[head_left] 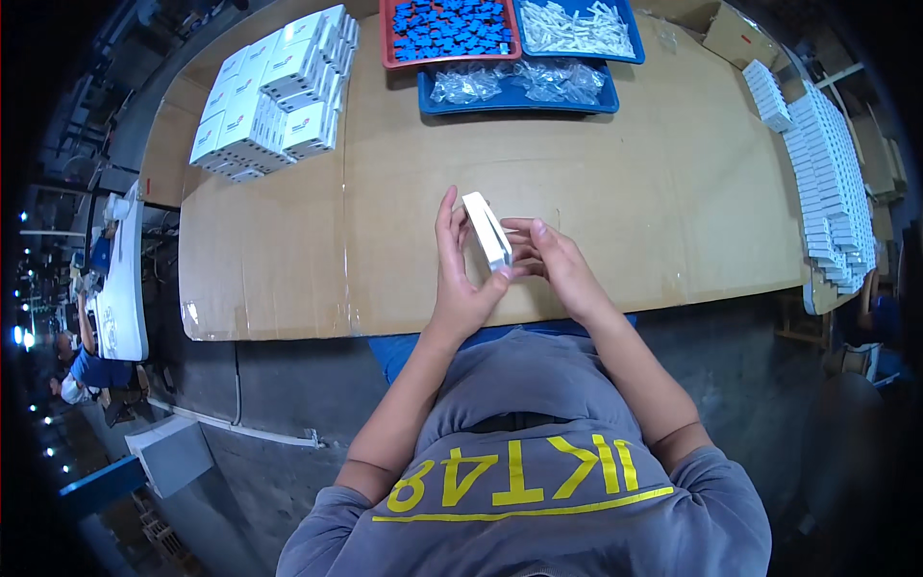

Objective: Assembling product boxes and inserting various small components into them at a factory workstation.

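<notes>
A small flat white carton (486,229) is held on edge above the near part of the cardboard-covered table (625,192). My left hand (460,274) grips it from the left, fingers up along its side and thumb at its lower corner. From the right, my right hand (556,262) pinches the carton's near end with its fingertips. Both hands hold the same carton.
A stack of closed white boxes (274,91) sits at the far left. At the back stand a red tray of blue parts (448,29), a blue tray of white parts (577,27) and a blue tray of clear bags (519,85). Rows of flat white cartons (827,173) line the right edge. Another person (82,370) works at far left.
</notes>
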Available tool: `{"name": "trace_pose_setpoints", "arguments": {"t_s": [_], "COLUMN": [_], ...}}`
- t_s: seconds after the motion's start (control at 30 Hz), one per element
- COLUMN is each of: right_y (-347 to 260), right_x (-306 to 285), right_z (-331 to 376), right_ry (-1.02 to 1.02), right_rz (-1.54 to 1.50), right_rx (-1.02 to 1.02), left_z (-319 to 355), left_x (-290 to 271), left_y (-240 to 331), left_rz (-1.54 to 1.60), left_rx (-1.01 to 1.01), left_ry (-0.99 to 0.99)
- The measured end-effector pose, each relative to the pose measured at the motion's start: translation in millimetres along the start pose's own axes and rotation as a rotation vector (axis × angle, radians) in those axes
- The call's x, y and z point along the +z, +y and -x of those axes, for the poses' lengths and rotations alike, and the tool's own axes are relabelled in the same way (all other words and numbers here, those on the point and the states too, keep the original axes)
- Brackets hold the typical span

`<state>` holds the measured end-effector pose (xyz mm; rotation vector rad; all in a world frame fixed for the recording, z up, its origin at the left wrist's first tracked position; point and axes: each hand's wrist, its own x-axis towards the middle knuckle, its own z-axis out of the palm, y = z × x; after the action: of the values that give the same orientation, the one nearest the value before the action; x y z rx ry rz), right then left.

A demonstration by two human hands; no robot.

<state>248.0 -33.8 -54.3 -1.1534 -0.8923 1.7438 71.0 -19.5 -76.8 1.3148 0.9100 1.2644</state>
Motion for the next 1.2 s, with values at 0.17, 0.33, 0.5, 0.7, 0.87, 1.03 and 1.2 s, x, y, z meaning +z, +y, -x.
{"name": "trace_pose_setpoints", "arguments": {"t_s": [0.17,0.33,0.5,0.7,0.87,1.03,1.2], "right_y": [-13.9,5.3,-6.1,5.3,8.6,12.6,15.0], "right_x": [6.4,25.2,35.5,39.9,36.0,35.5,36.6], "right_z": [-0.7,-3.0,5.0,4.9,5.8,5.7,7.2], "right_ry": [-0.062,0.064,0.193,0.134,0.133,0.147,0.163], "right_rz": [0.063,0.155,0.757,0.636,0.711,0.747,0.761], "right_rx": [0.002,-0.301,-0.697,-0.821,-0.909,-0.967,-0.963], "left_z": [1.8,-0.8,-0.8,1.4,2.8,4.0,6.9], "left_x": [-0.4,10.0,18.6,33.4,36.8,37.3,36.7], "left_y": [0.8,7.7,11.2,18.8,11.3,12.4,11.8], "left_rz": [-0.189,0.051,0.190,0.303,0.296,0.240,0.260], "left_rx": [0.124,-0.074,-0.104,0.041,0.068,0.076,0.074], "left_ry": [-0.128,-0.057,0.076,0.141,0.132,0.131,0.123]}}
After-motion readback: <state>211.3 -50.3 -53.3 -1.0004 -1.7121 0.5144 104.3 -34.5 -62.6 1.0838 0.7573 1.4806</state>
